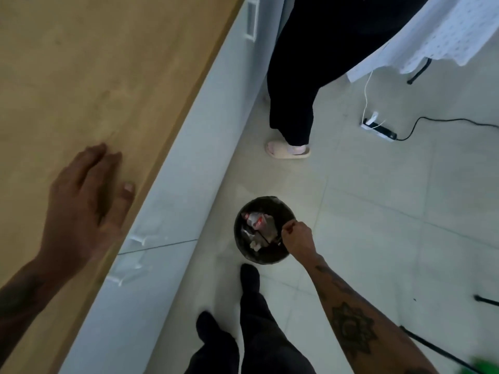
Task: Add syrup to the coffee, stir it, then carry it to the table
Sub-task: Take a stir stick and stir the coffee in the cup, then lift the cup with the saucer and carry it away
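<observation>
No coffee cup or syrup is in view. My left hand (86, 201) lies flat on the wooden countertop (81, 76), fingers spread, near its front edge. My right hand (297, 237) reaches down over the right rim of a round black waste bin (244, 255) on the floor. Its fingers are pinched together, and I cannot tell whether anything small is held between them. A thin dark stick (270, 238) lies among the rubbish in the bin, just left of that hand.
White cabinet fronts (189, 157) run below the counter. Another person in black trousers and a pale slipper (289, 151) stands ahead. A power strip (378, 129) with cables lies on the tiled floor. A white-clothed table (445, 31) is at top right. My legs (251, 333) are below.
</observation>
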